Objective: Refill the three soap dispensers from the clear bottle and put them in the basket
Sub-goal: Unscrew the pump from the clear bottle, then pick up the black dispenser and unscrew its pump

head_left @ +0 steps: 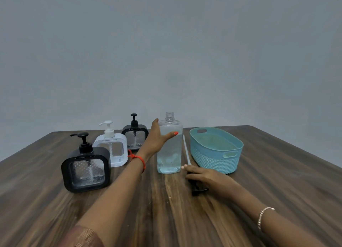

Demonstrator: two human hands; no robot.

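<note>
We see left hand (157,135) clamped round upper part of clear bottle (169,154), uncapped, upright mid-worktop (277,182). Right hand (209,178) lies over black pump (199,189) beside bottle; grip unclear to us. Basket (214,162) right of bottle. Three dispensers (86,174) stand left.

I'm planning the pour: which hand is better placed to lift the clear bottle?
Left: the left hand grips the bottle near its shoulder, while the right hand rests on the black pump lying on the table.
</note>
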